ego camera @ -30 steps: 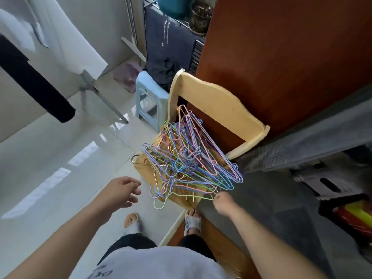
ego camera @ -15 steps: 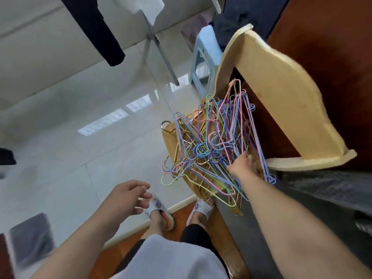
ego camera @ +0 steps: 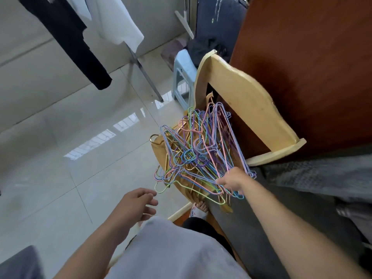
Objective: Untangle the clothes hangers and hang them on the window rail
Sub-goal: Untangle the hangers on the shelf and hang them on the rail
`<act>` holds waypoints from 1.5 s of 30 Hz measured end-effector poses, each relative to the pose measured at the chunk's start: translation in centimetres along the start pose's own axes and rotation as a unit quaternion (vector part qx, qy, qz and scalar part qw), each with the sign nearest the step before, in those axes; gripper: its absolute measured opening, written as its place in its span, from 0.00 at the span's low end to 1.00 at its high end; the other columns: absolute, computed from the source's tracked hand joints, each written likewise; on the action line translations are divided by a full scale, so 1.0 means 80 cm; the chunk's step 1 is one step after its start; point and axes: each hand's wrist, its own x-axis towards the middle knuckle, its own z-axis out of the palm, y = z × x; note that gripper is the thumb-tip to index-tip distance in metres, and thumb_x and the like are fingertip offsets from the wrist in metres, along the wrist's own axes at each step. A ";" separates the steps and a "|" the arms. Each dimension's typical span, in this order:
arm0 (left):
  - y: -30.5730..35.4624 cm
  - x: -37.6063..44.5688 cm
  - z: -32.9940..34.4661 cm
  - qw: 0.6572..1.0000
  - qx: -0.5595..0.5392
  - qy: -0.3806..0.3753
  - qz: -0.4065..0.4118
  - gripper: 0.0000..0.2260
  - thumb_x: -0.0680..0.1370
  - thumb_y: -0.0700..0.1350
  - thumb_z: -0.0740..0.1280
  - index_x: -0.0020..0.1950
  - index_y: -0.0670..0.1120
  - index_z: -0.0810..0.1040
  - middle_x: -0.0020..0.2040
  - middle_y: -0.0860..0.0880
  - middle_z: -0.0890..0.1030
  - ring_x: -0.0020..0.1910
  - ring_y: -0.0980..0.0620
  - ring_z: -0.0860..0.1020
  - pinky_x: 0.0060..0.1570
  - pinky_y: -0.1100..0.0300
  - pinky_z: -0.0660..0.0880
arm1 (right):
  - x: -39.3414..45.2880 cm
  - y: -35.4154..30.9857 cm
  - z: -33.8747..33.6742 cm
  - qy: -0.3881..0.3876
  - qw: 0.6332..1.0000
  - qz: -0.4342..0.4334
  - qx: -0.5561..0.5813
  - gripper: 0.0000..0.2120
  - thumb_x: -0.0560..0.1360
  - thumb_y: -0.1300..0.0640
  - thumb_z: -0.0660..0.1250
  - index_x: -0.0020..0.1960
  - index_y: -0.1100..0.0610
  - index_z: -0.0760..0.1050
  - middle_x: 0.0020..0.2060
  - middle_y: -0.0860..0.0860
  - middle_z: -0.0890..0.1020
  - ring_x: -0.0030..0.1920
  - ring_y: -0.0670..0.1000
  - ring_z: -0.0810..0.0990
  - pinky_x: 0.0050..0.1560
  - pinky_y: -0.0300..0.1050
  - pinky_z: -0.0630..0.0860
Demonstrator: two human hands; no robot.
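Note:
A tangled heap of thin wire hangers point(ego camera: 198, 156) in pink, purple, blue, green and gold lies on the seat of a pale wooden chair point(ego camera: 247, 103). My right hand point(ego camera: 232, 179) reaches into the near right side of the heap, its fingers curled among the wires; the fingertips are hidden by the hangers. My left hand point(ego camera: 137, 202) hovers over the floor, left of the heap, with relaxed fingers and nothing in it. It is close to a green hook that sticks out of the pile. The window rail is not in view.
A dark red-brown cabinet point(ego camera: 302, 57) stands behind the chair. A light blue plastic stool point(ego camera: 184, 77) is beyond it. Black and white clothes point(ego camera: 76, 37) hang on a drying rack at upper left over glossy floor tiles point(ego camera: 60, 158). Grey fabric point(ego camera: 322, 178) lies at right.
My right hand went from the near edge of the heap into the wires and now sits at its right side. My left hand has stayed relaxed, left of the pile. The camera shifted.

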 end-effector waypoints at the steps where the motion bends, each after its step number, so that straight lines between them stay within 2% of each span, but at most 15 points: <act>1: -0.001 -0.001 0.004 1.000 -0.009 -0.007 -0.004 0.10 0.83 0.40 0.62 0.56 0.42 0.82 0.47 0.42 0.84 0.38 0.46 0.81 0.41 0.54 0.77 | -0.021 0.006 0.002 -0.041 0.997 -0.002 0.068 0.25 0.71 0.56 0.79 0.62 0.66 0.75 0.54 0.56 0.83 0.52 0.53 0.84 0.51 0.48 0.80; 3: -0.004 -0.007 0.014 0.999 -0.032 -0.025 -0.016 0.09 0.83 0.42 0.63 0.57 0.42 0.82 0.48 0.42 0.84 0.40 0.46 0.81 0.41 0.54 0.78 | -0.067 0.015 0.011 -0.104 0.983 -0.018 0.148 0.17 0.74 0.61 0.76 0.59 0.67 0.77 0.52 0.58 0.83 0.50 0.53 0.84 0.51 0.46 0.81; 5: -0.011 -0.012 0.026 0.996 -0.059 -0.057 -0.025 0.09 0.82 0.47 0.68 0.58 0.44 0.83 0.52 0.43 0.86 0.46 0.46 0.83 0.48 0.52 0.80 | -0.110 0.020 0.026 -0.147 0.973 -0.044 0.173 0.15 0.75 0.63 0.74 0.59 0.67 0.77 0.54 0.61 0.82 0.52 0.56 0.83 0.51 0.47 0.82; 10: -0.011 -0.022 0.050 0.980 -0.105 -0.168 0.025 0.25 0.71 0.57 0.76 0.66 0.50 0.80 0.62 0.50 0.83 0.64 0.50 0.78 0.68 0.50 0.72 | -0.172 0.009 0.073 -0.210 0.948 -0.142 0.192 0.16 0.74 0.65 0.75 0.59 0.67 0.76 0.45 0.56 0.80 0.46 0.52 0.82 0.52 0.48 0.83; 13: -0.001 -0.027 0.053 0.969 -0.141 -0.190 0.072 0.24 0.78 0.54 0.73 0.66 0.39 0.77 0.57 0.43 0.81 0.56 0.46 0.79 0.57 0.50 0.76 | -0.198 -0.014 0.089 -0.295 0.908 -0.224 0.195 0.07 0.75 0.67 0.72 0.50 0.58 0.79 0.37 0.46 0.81 0.39 0.45 0.80 0.41 0.37 0.77; 15: 0.004 -0.032 0.042 0.971 -0.165 -0.160 0.071 0.26 0.78 0.54 0.72 0.63 0.33 0.76 0.51 0.39 0.77 0.49 0.42 0.76 0.43 0.51 0.75 | -0.213 -0.033 0.101 -0.331 0.884 -0.266 0.193 0.07 0.76 0.66 0.72 0.48 0.55 0.79 0.38 0.46 0.80 0.43 0.47 0.80 0.45 0.39 0.78; 17: 0.006 -0.033 0.030 0.977 -0.164 -0.110 0.076 0.19 0.77 0.52 0.71 0.55 0.36 0.79 0.45 0.39 0.75 0.40 0.43 0.75 0.34 0.55 0.70 | -0.219 -0.048 0.112 -0.351 0.874 -0.280 0.188 0.06 0.77 0.63 0.72 0.53 0.57 0.78 0.42 0.52 0.80 0.47 0.52 0.80 0.53 0.47 0.79; 19: 0.006 -0.033 0.024 0.981 -0.175 -0.045 0.073 0.11 0.76 0.48 0.70 0.48 0.40 0.78 0.40 0.41 0.75 0.33 0.47 0.74 0.31 0.58 0.68 | -0.213 -0.055 0.121 -0.385 0.868 -0.273 0.152 0.12 0.78 0.58 0.71 0.59 0.59 0.77 0.49 0.56 0.79 0.51 0.55 0.81 0.58 0.50 0.78; 21: 0.002 -0.033 0.024 0.980 -0.192 0.027 0.051 0.08 0.75 0.46 0.71 0.44 0.42 0.77 0.37 0.44 0.75 0.34 0.48 0.75 0.36 0.55 0.69 | -0.198 -0.054 0.128 -0.392 0.877 -0.271 0.068 0.15 0.78 0.51 0.71 0.62 0.57 0.77 0.57 0.57 0.81 0.57 0.55 0.81 0.59 0.48 0.77; 24: -0.021 -0.028 0.026 0.974 -0.188 0.123 0.004 0.06 0.78 0.45 0.70 0.51 0.43 0.78 0.39 0.45 0.74 0.42 0.48 0.75 0.50 0.51 0.76 | -0.148 -0.030 0.127 -0.313 0.918 -0.240 0.046 0.15 0.79 0.51 0.69 0.61 0.58 0.77 0.54 0.53 0.81 0.50 0.49 0.81 0.50 0.42 0.76; 27: -0.043 -0.031 0.018 0.962 -0.216 0.165 -0.027 0.11 0.79 0.46 0.70 0.56 0.41 0.77 0.45 0.43 0.75 0.46 0.47 0.76 0.58 0.44 0.80 | -0.066 0.013 0.102 -0.119 0.977 -0.170 0.054 0.10 0.79 0.58 0.62 0.51 0.63 0.79 0.44 0.56 0.80 0.39 0.50 0.79 0.39 0.44 0.77; 30: -0.052 -0.029 0.018 0.949 -0.249 0.190 -0.033 0.08 0.80 0.47 0.69 0.53 0.42 0.77 0.47 0.42 0.76 0.47 0.47 0.76 0.58 0.44 0.80 | 0.006 0.060 0.056 0.078 0.986 -0.116 -0.087 0.10 0.78 0.61 0.61 0.53 0.62 0.80 0.52 0.61 0.82 0.51 0.58 0.81 0.52 0.47 0.77; 34: -0.061 -0.019 0.018 0.936 -0.273 0.220 -0.042 0.12 0.80 0.47 0.68 0.57 0.41 0.76 0.47 0.42 0.77 0.46 0.47 0.77 0.53 0.46 0.81 | 0.063 0.110 -0.001 0.219 0.949 -0.084 -0.210 0.17 0.79 0.58 0.64 0.67 0.59 0.73 0.64 0.60 0.74 0.64 0.62 0.73 0.61 0.51 0.72; 40: -0.077 -0.007 0.018 0.934 -0.254 0.246 -0.050 0.11 0.80 0.48 0.68 0.57 0.42 0.76 0.47 0.42 0.77 0.46 0.47 0.77 0.51 0.47 0.81 | 0.111 0.110 -0.003 0.244 0.906 -0.155 -0.308 0.13 0.80 0.53 0.64 0.62 0.57 0.75 0.58 0.58 0.76 0.60 0.60 0.73 0.59 0.56 0.75; 45: -0.083 -0.006 0.014 0.936 -0.249 0.242 -0.058 0.11 0.80 0.47 0.68 0.58 0.42 0.77 0.44 0.43 0.76 0.45 0.46 0.78 0.49 0.47 0.81 | 0.115 0.088 0.003 0.224 0.900 -0.149 -0.344 0.11 0.78 0.60 0.65 0.61 0.58 0.76 0.56 0.58 0.80 0.57 0.61 0.78 0.56 0.54 0.78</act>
